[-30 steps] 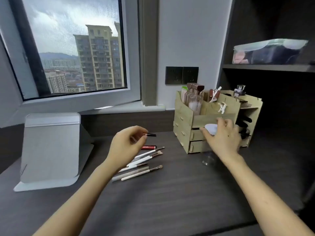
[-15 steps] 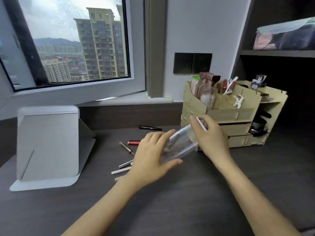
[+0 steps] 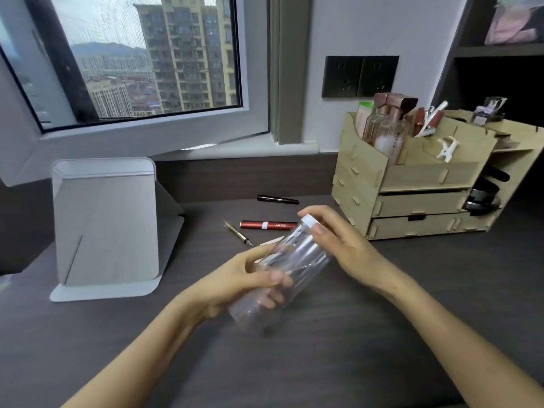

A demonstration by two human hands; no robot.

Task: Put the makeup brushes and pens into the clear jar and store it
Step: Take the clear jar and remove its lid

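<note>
I hold a clear jar (image 3: 290, 267) tilted above the desk, its white lid (image 3: 309, 221) pointing up and away. My left hand (image 3: 244, 278) wraps the jar's lower body. My right hand (image 3: 338, 240) grips the lid end. Behind the jar on the desk lie a red pen (image 3: 268, 225), a thin dark pen (image 3: 238, 233) and a black pen (image 3: 277, 199). The tip of a pale brush handle (image 3: 272, 241) shows above my left hand; the other brushes are hidden behind my hands and the jar.
A wooden desk organizer (image 3: 418, 184) with drawers and bottles stands at the back right. A grey folding stand (image 3: 106, 225) sits at the left. A dark shelf unit (image 3: 500, 51) rises at the far right. A window is behind the desk.
The jar has come from beside the organizer to the middle of the desk, lower and nearer me. My left hand left the brushes and took hold of the jar's body.
</note>
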